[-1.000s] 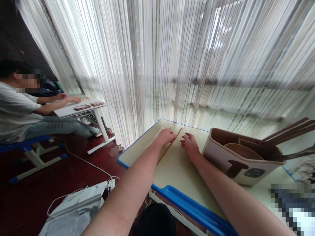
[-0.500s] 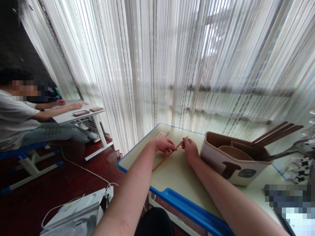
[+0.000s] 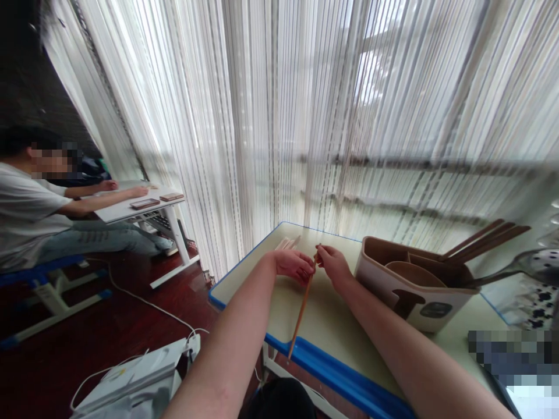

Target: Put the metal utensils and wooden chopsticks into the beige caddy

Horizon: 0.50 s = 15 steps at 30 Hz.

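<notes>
Both my hands meet above the middle of a cream table with a blue rim point(image 3: 332, 366). My left hand point(image 3: 294, 265) and my right hand point(image 3: 332, 263) are closed on the top end of a pair of wooden chopsticks point(image 3: 300, 311). The chopsticks hang lifted, their tips pointing down toward the table's near edge. A pale wrapper or paper sleeve point(image 3: 288, 242) lies on the table just beyond my left hand.
A beige and brown utensil holder point(image 3: 414, 288) stands at the right, with dark chopsticks point(image 3: 484, 235) and a metal ladle point(image 3: 528, 262) sticking out. White curtains point(image 3: 305, 116) hang behind the table. A seated person point(image 3: 39, 203) works at a small white desk point(image 3: 135, 203) at the left. Cables and a white box point(image 3: 131, 372) lie on the dark floor.
The chopsticks lay flat on the table under my left hand a second ago. Both hands have closed on their far end and lifted them, so they now hang steeply downward.
</notes>
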### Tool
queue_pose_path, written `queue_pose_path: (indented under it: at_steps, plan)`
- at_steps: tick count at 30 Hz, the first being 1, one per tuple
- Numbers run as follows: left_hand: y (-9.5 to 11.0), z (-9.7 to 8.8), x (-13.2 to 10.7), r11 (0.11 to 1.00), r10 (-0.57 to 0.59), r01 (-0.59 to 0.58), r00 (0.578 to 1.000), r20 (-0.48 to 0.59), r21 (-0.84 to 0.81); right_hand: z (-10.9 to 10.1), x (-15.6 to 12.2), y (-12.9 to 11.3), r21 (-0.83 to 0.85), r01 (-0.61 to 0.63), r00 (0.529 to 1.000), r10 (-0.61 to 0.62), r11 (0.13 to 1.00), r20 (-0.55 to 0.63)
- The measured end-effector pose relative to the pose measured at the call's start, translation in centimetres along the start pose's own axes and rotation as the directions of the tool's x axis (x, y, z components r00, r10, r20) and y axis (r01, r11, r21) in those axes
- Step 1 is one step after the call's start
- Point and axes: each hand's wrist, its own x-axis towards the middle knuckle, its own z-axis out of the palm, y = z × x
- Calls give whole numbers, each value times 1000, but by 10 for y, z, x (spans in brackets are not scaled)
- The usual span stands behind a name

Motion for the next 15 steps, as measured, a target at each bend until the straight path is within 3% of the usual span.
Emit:
queue_pose_path:
  at_steps: [7, 11, 15]
  plan:
    - [1, 4, -2, 998, 53, -50, 993, 106, -30, 0, -8, -24, -11, 44, 999, -44, 999, -29]
    - [3, 1, -7, 989, 144, -137, 971, 189, -53, -1, -16, -59, -193, 202, 978, -206, 960, -1]
    - [4, 2, -8, 969, 245, -235, 934, 259, -71, -5, -24, -91, -255, 325, 941, -338, 911, -8]
